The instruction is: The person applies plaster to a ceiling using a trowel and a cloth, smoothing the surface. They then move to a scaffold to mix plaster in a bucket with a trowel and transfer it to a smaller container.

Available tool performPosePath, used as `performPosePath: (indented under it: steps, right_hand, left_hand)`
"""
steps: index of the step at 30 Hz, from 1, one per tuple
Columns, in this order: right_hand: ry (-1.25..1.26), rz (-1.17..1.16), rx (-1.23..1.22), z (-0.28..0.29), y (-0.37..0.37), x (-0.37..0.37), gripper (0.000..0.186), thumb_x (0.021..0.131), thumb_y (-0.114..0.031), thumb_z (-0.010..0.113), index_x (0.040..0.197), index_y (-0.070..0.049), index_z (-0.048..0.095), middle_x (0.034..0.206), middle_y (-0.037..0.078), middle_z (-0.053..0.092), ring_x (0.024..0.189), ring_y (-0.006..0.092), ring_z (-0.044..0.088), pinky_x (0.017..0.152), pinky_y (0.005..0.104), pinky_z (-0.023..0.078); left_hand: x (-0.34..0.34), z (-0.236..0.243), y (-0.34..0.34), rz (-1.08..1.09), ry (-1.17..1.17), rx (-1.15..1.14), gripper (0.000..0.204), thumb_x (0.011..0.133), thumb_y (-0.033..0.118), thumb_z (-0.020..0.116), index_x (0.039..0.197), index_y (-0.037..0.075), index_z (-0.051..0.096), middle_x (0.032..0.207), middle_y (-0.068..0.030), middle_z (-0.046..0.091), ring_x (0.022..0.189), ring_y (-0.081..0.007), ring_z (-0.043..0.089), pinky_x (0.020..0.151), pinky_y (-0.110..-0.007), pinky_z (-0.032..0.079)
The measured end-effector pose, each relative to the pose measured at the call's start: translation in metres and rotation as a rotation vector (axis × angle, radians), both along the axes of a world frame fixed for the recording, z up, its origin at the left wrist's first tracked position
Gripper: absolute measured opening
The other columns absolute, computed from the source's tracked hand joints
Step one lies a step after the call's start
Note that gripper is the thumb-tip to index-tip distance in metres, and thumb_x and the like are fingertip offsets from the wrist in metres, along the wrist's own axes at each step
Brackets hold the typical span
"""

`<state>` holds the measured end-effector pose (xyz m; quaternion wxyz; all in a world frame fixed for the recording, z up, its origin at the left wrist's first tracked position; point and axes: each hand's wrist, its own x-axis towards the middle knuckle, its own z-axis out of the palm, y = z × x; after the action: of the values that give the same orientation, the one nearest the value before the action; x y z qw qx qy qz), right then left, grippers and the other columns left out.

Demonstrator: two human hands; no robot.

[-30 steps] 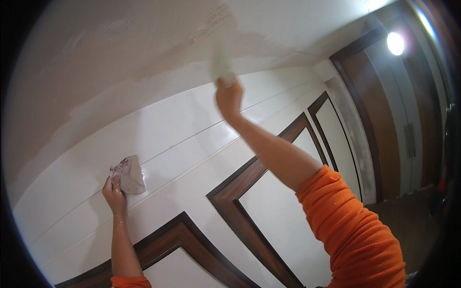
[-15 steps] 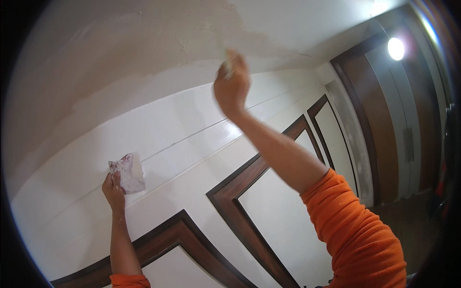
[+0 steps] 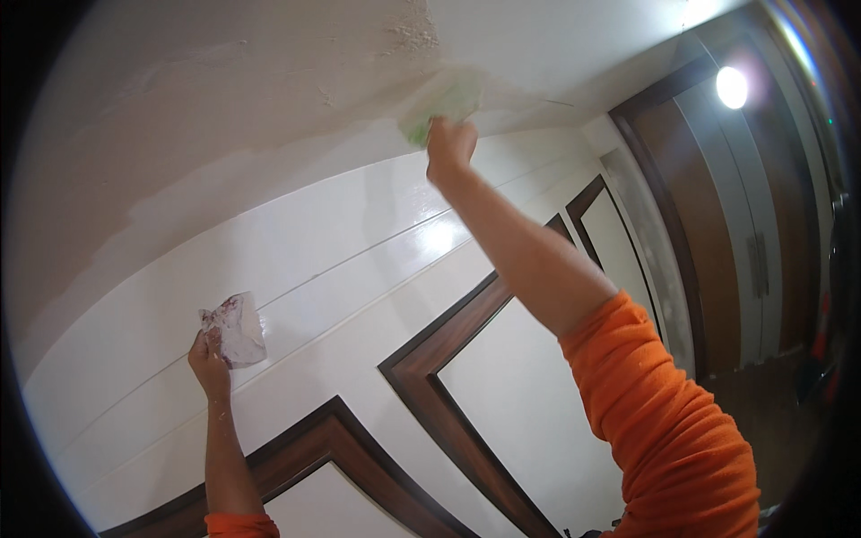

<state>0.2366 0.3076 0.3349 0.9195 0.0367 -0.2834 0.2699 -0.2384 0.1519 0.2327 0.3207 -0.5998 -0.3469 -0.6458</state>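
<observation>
My right hand (image 3: pixel 449 148) is raised high and grips a pale green tool (image 3: pixel 437 108), blurred by motion, which looks like a sponge or pad pressed to the rough beige wall surface (image 3: pixel 269 99) just above the white panelling. Lower left, my left hand (image 3: pixel 208 360) holds a crumpled white rag (image 3: pixel 235 328) with reddish stains against the white grooved panel (image 3: pixel 359 260). Both arms wear orange sleeves.
Dark brown wooden frames (image 3: pixel 421 368) border white panels below my hands. A brown door (image 3: pixel 717 224) stands at the right under a bright round lamp (image 3: pixel 732 86). Flaking, bumpy plaster (image 3: pixel 414 34) shows near the top.
My right hand has swept the green tool along the top of the panelling, ending a little higher and further right. The left hand with the rag has stayed in place.
</observation>
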Motion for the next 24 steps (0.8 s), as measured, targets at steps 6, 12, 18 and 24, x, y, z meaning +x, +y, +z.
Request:
performPosePath:
  steps: [6,12,18,24]
  right_hand:
    - [-0.061,-0.995,0.117,0.005,-0.091,-0.081,0.049,0.083,0.001,0.064,0.132,0.003,0.057,0.116,0.025,0.062,0.111,0.0430,0.060,0.097,0.0444,0.050]
    - [-0.066,-1.283,0.203,-0.036,-0.052,-0.011,0.070,0.076,0.011,0.060,0.140,-0.016,0.061,0.128,0.018,0.061,0.116,0.0360,0.061,0.094,0.0425,0.054]
    - [0.108,-1.438,0.101,0.018,-0.073,0.015,0.065,0.073,0.010,0.065,0.131,-0.017,0.066,0.127,0.007,0.060,0.113,0.0322,0.059,0.089,0.0407,0.054]
    - [-0.249,-1.448,0.129,-0.013,0.010,-0.069,0.058,0.078,0.008,0.063,0.132,-0.015,0.064,0.134,0.008,0.056,0.119,0.0304,0.058,0.094,0.0425,0.052]
  left_hand:
    - [-0.012,0.002,-0.006,0.040,-0.028,-0.040,0.028,0.103,0.018,0.059,0.087,-0.006,0.061,0.070,-0.0019,0.053,0.068,-0.0090,0.042,0.061,-0.026,0.039]
    - [0.001,0.000,-0.007,0.041,0.040,0.005,0.028,0.103,0.017,0.059,0.086,-0.006,0.061,0.066,-0.0012,0.049,0.063,-0.0095,0.037,0.056,-0.028,0.034]
    - [-0.005,0.006,-0.004,0.047,-0.023,-0.043,0.028,0.103,0.017,0.058,0.088,-0.006,0.062,0.067,-0.0009,0.051,0.063,-0.0092,0.038,0.057,-0.028,0.034]
    - [-0.005,0.001,0.004,-0.082,-0.029,-0.013,0.027,0.103,0.017,0.058,0.090,-0.006,0.063,0.073,-0.0003,0.056,0.069,-0.0085,0.043,0.064,-0.026,0.040]
